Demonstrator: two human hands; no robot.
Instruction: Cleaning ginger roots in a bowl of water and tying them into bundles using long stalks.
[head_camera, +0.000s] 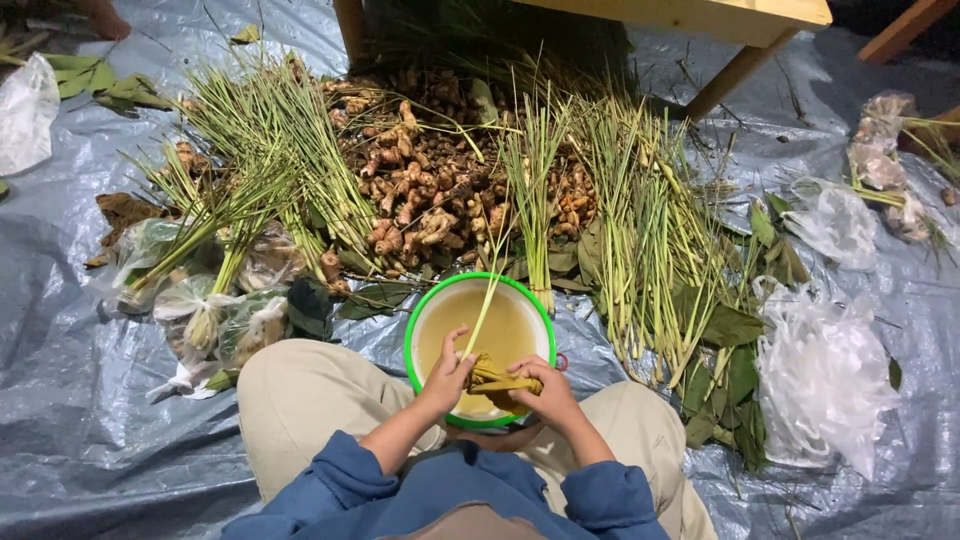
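A green-rimmed bowl (415, 325) of cloudy yellowish water sits between my knees. Over it both hands grip one small bundle of wet leaves and roots (497, 379), from which a long green stalk (487, 300) rises toward the pile. My left hand (446, 377) holds the bundle's left end, fingers curled. My right hand (545, 392) clasps its right end, at the bowl's near rim. My blue sleeves and beige trousers fill the bottom of the view.
A heap of ginger-like roots (430, 180) lies beyond the bowl, flanked by lemongrass stalks (650, 230) and green leaves (730, 370). Filled plastic bags (210, 310) sit left, empty ones (820, 380) right. Everything rests on a grey tarp (80, 400). Wooden table legs (735, 75) stand behind.
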